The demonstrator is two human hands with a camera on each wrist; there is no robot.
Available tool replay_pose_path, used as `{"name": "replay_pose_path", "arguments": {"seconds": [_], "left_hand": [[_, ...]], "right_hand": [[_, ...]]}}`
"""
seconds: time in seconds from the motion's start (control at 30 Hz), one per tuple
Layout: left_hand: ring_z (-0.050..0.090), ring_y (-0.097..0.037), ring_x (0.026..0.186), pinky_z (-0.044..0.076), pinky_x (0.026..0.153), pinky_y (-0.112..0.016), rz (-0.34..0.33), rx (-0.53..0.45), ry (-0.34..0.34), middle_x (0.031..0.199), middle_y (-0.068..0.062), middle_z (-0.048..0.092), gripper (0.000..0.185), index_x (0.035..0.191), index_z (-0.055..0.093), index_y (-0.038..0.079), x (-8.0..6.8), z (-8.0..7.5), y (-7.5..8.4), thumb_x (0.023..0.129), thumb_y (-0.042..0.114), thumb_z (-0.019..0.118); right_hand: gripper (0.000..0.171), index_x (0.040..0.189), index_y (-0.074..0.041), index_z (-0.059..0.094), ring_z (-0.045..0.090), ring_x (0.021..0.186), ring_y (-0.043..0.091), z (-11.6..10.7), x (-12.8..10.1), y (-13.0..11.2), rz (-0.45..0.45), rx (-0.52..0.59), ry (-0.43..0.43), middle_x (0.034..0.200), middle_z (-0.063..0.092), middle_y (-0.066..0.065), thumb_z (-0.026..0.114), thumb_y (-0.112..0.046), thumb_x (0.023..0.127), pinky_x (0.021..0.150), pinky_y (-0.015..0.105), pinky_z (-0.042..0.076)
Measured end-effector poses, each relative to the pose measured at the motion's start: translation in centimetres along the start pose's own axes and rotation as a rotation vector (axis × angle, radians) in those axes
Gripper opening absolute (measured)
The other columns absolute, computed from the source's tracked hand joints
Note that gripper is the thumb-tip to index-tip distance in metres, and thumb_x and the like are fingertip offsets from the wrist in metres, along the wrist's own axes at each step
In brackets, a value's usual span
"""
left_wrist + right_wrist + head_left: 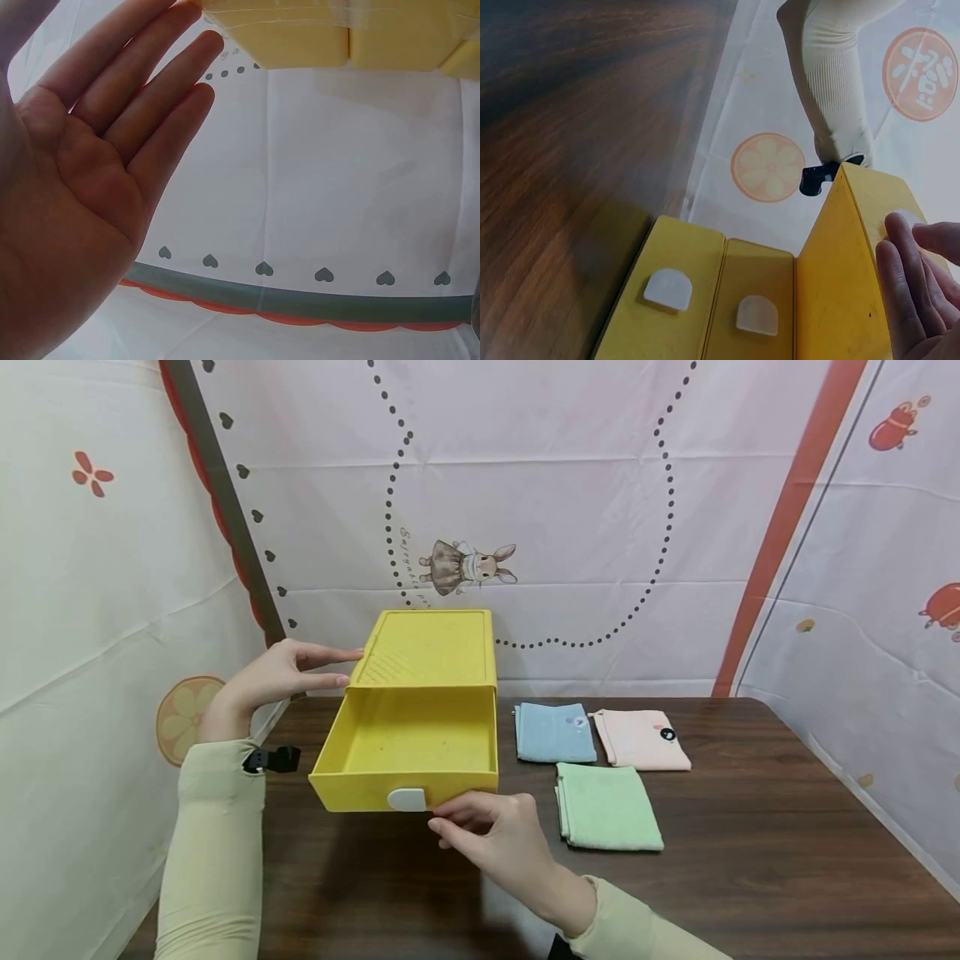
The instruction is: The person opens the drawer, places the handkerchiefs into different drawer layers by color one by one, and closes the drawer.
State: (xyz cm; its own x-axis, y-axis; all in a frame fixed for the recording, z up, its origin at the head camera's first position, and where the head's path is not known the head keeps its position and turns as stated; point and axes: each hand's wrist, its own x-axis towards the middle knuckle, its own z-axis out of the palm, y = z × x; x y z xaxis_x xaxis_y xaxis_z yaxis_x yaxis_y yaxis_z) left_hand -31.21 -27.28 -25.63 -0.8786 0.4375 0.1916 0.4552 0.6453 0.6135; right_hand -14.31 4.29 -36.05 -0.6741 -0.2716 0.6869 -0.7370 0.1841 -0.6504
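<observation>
Pinching the white tab (pixel 407 799) on the front of the pulled-out yellow drawer (pixel 408 752), the right hand (pixel 495 839) sits at the lower centre of the head view, fingers curled around the handle. Up and to the left, the left hand (pixel 277 677) lies flat with straight fingers against the side of the yellow box (pixel 427 647). Right of the drawer, on the dark wooden table (pixel 787 827), lie three folded cloths: blue (pixel 553 732), pink (pixel 642 739) and green (pixel 606 806).
</observation>
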Motion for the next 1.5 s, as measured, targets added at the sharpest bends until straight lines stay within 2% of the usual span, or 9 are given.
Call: {"name": "replay_pose_path", "arguments": {"seconds": [0.2, 0.47, 0.57, 0.8, 0.93, 1.07, 1.27, 1.5], "left_hand": [[0.056, -0.019, 0.118, 0.049, 0.091, -0.049, -0.007, -0.004, 0.002, 0.126, 0.003, 0.063, 0.045, 0.125, 0.064, 0.029, -0.1, 0.0, 0.0, 0.082, 0.039, 0.073], [0.056, -0.018, 0.118, 0.049, 0.091, -0.048, 0.001, -0.008, -0.001, 0.126, 0.004, 0.063, 0.045, 0.125, 0.064, 0.030, -0.1, 0.1, 0.0, 0.082, 0.039, 0.073], [0.056, -0.018, 0.118, 0.049, 0.091, -0.049, 0.004, -0.010, 0.000, 0.127, 0.003, 0.063, 0.044, 0.125, 0.064, 0.030, -0.1, 0.1, -0.1, 0.083, 0.039, 0.073], [0.057, -0.017, 0.117, 0.049, 0.091, -0.047, 0.017, -0.013, 0.000, 0.127, 0.001, 0.063, 0.044, 0.125, 0.064, 0.029, 0.0, 0.0, -0.1, 0.083, 0.037, 0.073], [0.057, -0.016, 0.118, 0.049, 0.091, -0.046, 0.015, -0.010, 0.005, 0.126, 0.005, 0.063, 0.045, 0.125, 0.064, 0.029, -0.1, 0.0, 0.0, 0.083, 0.038, 0.073], [0.056, -0.016, 0.118, 0.049, 0.091, -0.046, 0.013, -0.008, -0.001, 0.128, 0.003, 0.062, 0.044, 0.126, 0.063, 0.030, -0.1, -0.1, 0.0, 0.083, 0.038, 0.072], [0.056, -0.015, 0.118, 0.050, 0.090, -0.043, 0.017, -0.006, 0.000, 0.128, 0.001, 0.062, 0.043, 0.125, 0.063, 0.031, -0.1, 0.0, 0.0, 0.083, 0.038, 0.072], [0.056, -0.018, 0.118, 0.049, 0.091, -0.048, 0.008, -0.019, -0.001, 0.126, 0.003, 0.063, 0.044, 0.125, 0.064, 0.030, -0.1, 0.1, -0.1, 0.083, 0.038, 0.073]], "right_hand": [[0.005, 0.089, -0.017, 0.073, 0.064, 0.061, -0.004, -1.1, -0.3, 0.3, 0.001, -0.040, -0.041, 0.072, 0.072, -0.006, 0.073, -0.020, 0.084, 0.056, 0.015, 0.051], [0.006, 0.088, -0.012, 0.073, 0.065, 0.058, 0.000, -2.6, -1.0, 1.2, -0.016, -0.042, -0.041, 0.070, 0.072, -0.002, 0.074, -0.013, 0.082, 0.054, 0.016, 0.050], [0.006, 0.087, -0.014, 0.074, 0.065, 0.059, 0.001, -3.3, -1.2, 1.3, 0.025, -0.038, -0.038, 0.071, 0.072, -0.004, 0.075, -0.014, 0.081, 0.054, 0.017, 0.051], [0.004, 0.084, -0.018, 0.074, 0.064, 0.062, -0.002, -4.9, -1.2, 1.5, 0.027, -0.100, -0.031, 0.074, 0.072, -0.007, 0.076, -0.018, 0.081, 0.054, 0.017, 0.051], [0.004, 0.082, -0.020, 0.073, 0.065, 0.062, -0.001, -5.8, -1.3, 1.8, 0.064, -0.115, -0.033, 0.074, 0.072, -0.008, 0.076, -0.020, 0.081, 0.056, 0.019, 0.052], [0.003, 0.083, -0.021, 0.073, 0.065, 0.064, 0.000, -6.4, -1.5, 2.3, 0.119, -0.130, -0.047, 0.076, 0.072, -0.010, 0.076, -0.023, 0.081, 0.058, 0.021, 0.053], [0.009, 0.086, -0.024, 0.072, 0.066, 0.067, 0.001, -7.3, -1.6, 3.4, 0.228, -0.174, -0.074, 0.078, 0.072, -0.012, 0.077, -0.029, 0.080, 0.060, 0.023, 0.054], [0.015, 0.089, -0.024, 0.072, 0.067, 0.071, 0.003, -8.6, -1.5, 4.9, 0.353, -0.226, -0.083, 0.082, 0.073, -0.009, 0.076, -0.035, 0.079, 0.064, 0.023, 0.054]]}}
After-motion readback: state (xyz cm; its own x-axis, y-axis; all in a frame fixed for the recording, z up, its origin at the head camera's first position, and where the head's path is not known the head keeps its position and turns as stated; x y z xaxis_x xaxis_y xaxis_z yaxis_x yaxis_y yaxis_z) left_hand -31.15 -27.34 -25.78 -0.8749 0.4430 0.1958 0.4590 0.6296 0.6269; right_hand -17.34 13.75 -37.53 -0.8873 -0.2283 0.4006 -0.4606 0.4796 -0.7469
